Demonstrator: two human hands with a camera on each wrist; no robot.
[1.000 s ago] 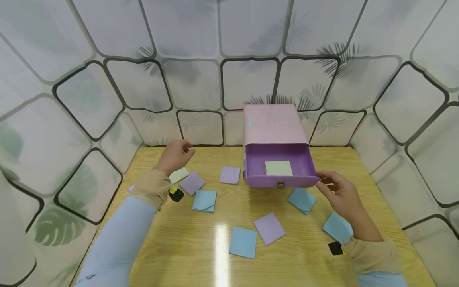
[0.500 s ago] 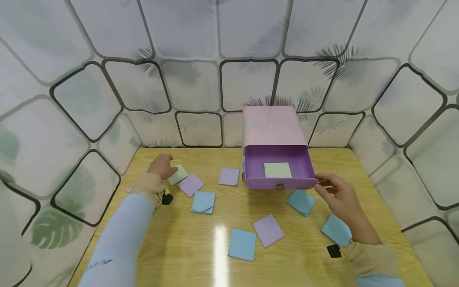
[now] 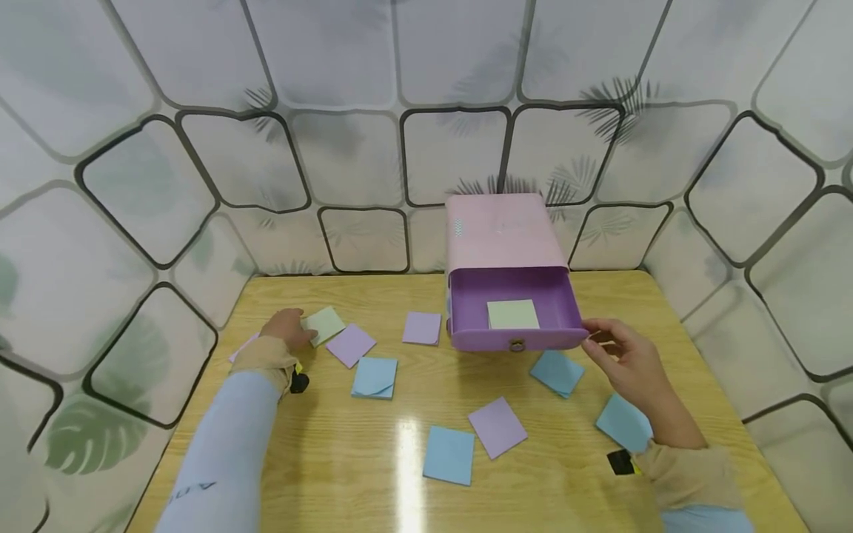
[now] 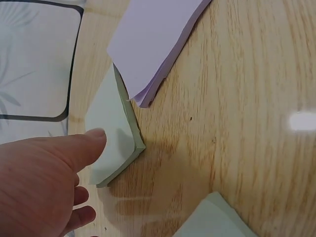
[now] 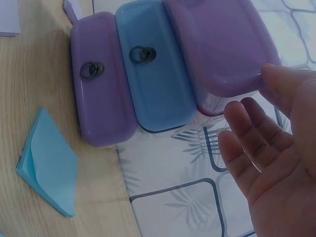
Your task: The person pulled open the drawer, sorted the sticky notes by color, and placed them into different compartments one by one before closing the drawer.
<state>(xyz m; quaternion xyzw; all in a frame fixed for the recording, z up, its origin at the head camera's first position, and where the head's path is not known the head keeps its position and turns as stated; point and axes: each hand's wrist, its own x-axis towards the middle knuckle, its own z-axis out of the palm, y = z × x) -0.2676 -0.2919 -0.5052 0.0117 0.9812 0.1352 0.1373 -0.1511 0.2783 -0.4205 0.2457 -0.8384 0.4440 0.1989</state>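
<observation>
Nearest on the table (image 3: 346, 459) lie a blue pad (image 3: 449, 455) and a lilac pad (image 3: 497, 427). Beyond, the right hand (image 3: 626, 365) pinches in its grip one corner of the pulled-out purple drawer (image 3: 483, 340), a pale green pad (image 3: 513, 314) inside. The left hand (image 3: 285, 330), grip loosely spread, has its thumb at a loose green pad (image 3: 324, 326). Behind stands the pink cabinet (image 3: 506, 233), before a patterned backdrop (image 3: 360, 155).

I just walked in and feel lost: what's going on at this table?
A person's right hand pinches the front corner of the open purple top drawer of a pink cabinet; a pale green sticky-note pad lies inside. Their left hand is at another green pad on the wooden table; whether it grips is unclear. Blue pads and lilac pads lie scattered around.
</observation>
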